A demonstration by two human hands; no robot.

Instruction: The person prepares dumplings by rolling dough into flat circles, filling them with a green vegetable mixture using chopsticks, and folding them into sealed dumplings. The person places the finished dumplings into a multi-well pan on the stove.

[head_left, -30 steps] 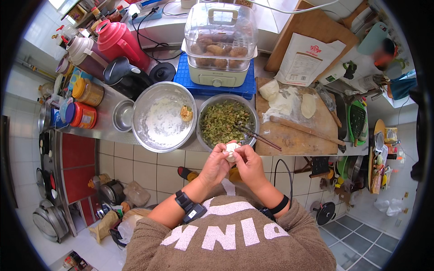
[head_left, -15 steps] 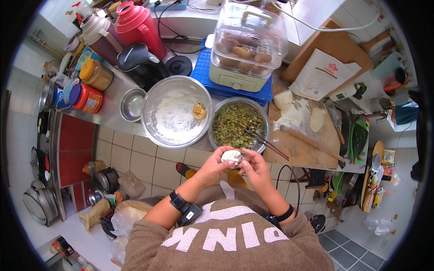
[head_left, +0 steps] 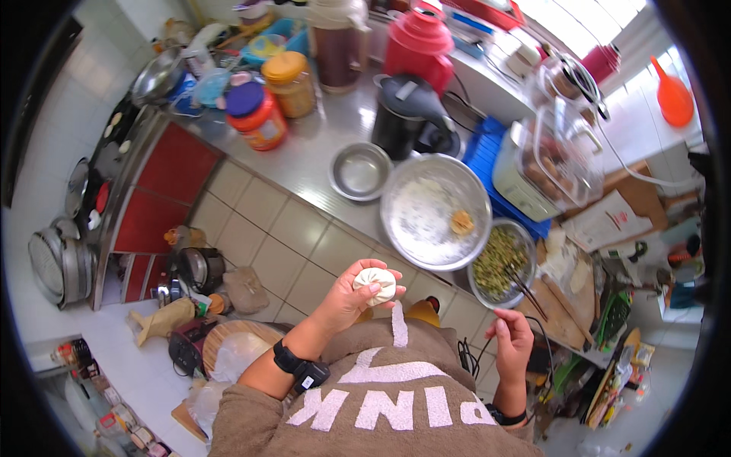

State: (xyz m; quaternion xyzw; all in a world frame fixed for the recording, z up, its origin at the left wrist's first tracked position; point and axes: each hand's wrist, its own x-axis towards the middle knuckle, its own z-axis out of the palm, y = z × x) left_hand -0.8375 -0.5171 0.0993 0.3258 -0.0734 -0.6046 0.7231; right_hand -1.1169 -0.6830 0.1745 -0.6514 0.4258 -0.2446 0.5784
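My left hand (head_left: 346, 301) holds a white pleated bun (head_left: 375, 287), thumb across its front and fingers behind, above the floor in front of my body. Its gathered top shows. My right hand (head_left: 512, 339) is apart from the bun, lower right of the filling bowl. Its fingers are loosely bent, thumb and forefinger apart, with nothing seen in them. A metal bowl of chopped green filling (head_left: 499, 266) stands nearest to it, with chopsticks (head_left: 529, 293) leaning over its rim. Left of that bowl, a large floury metal basin (head_left: 411, 221) contains a small yellowish lump (head_left: 461, 222).
A small metal bowl (head_left: 360, 172) and a black kettle (head_left: 400, 114) stand beside the basin. Behind are a red thermos (head_left: 419, 46) and a steamer with a clear cover (head_left: 533, 164). At right lies a floury board (head_left: 560, 316) with a rolling pin (head_left: 567, 308).
My right hand has let go of the bun and moved away to the right. The left hand keeps the bun. The view has turned to the left.
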